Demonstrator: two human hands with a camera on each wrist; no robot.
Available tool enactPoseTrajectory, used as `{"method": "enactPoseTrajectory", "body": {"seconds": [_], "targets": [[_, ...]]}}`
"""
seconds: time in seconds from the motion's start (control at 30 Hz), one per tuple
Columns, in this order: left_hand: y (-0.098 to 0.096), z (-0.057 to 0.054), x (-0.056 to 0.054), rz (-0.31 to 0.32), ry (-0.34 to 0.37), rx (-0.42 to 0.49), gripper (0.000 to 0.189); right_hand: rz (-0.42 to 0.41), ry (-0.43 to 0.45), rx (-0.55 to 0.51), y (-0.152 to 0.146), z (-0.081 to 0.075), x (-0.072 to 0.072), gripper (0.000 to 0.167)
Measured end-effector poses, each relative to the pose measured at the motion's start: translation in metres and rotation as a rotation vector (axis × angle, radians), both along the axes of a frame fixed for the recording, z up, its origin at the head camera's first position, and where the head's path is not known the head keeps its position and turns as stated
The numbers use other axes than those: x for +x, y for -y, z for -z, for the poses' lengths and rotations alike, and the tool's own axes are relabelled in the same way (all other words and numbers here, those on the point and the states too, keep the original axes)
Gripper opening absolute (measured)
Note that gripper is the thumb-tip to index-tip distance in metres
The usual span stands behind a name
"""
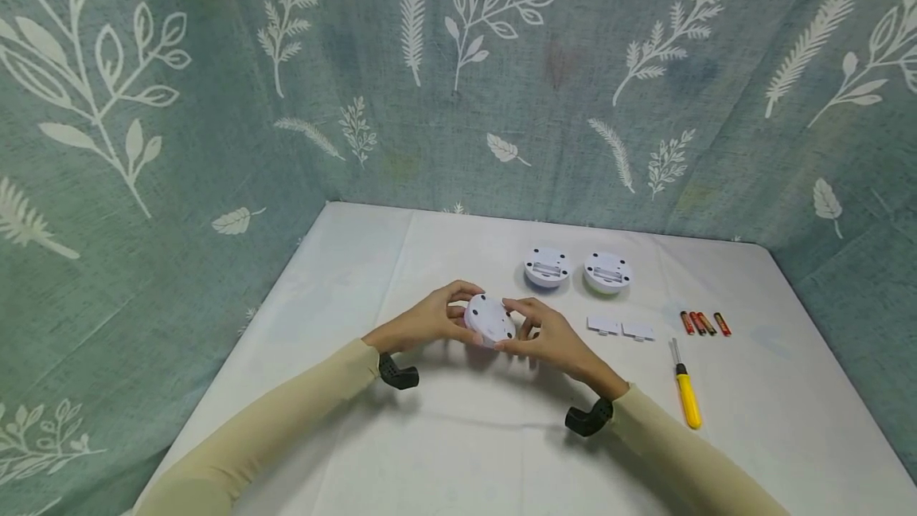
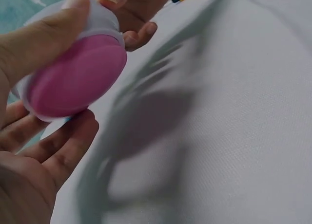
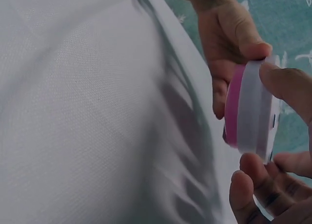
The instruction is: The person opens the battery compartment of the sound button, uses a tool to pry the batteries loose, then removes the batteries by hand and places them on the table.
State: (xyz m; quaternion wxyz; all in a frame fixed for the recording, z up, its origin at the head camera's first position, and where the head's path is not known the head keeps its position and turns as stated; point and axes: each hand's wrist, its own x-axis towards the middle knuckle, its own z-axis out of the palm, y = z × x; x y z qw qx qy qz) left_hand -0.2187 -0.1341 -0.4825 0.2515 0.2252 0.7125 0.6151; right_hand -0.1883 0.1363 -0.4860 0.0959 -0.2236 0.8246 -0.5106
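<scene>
Both hands hold a round white device [image 1: 490, 320] with dark feet on its flat back, raised above the table. Its pink dome [image 2: 78, 75] faces down in the left wrist view. My left hand [image 1: 435, 317] grips one side, thumb near the lower edge and fingers at the far rim. The opposite side is pinched by my right hand [image 1: 550, 334], its thumb and fingers on the rim. In the right wrist view, the white band [image 3: 251, 107] and pink face show edge-on between the hands. Two similar devices, left [image 1: 548, 267] and right [image 1: 607, 272], lie back-up with open battery compartments.
Two white battery covers [image 1: 602, 326] lie right of my right hand. Several small red-and-gold batteries [image 1: 705, 323] sit farther right. A yellow-handled screwdriver [image 1: 686, 392] lies beside my right forearm. The white table [image 1: 401, 452] meets a leaf-patterned curtain [image 1: 430, 126].
</scene>
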Motion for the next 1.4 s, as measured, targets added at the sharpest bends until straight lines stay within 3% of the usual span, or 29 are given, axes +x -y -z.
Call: {"method": "enactPoseTrajectory", "body": {"seconds": [0.27,0.5,0.63,1.07,1.23,1.4], "targets": [[-0.0001,-0.0002,0.0008,-0.011,-0.076,-0.074,0.09,-0.002,-0.115,0.056,-0.0032,-0.0021,-0.0012,0.082],[0.0001,0.0002,0.0039,-0.007,-0.053,-0.123,0.097,-0.025,-0.156,0.079,-0.0046,-0.0007,-0.0025,0.078],[-0.0011,0.0004,0.0053,0.007,-0.074,-0.155,0.102,-0.053,-0.193,0.102,-0.0056,0.0002,-0.0038,0.076],[-0.0019,0.005,0.0047,-0.013,-0.141,-0.176,0.096,-0.096,-0.259,0.102,-0.0077,-0.0009,-0.006,0.069],[-0.0036,0.0038,0.0059,-0.047,-0.173,-0.193,0.096,-0.085,-0.284,0.107,-0.0066,-0.0016,-0.0049,0.055],[-0.0056,0.0035,0.0064,-0.073,-0.208,-0.201,0.098,-0.069,-0.372,0.125,-0.0032,-0.0085,-0.0035,0.032]]}}
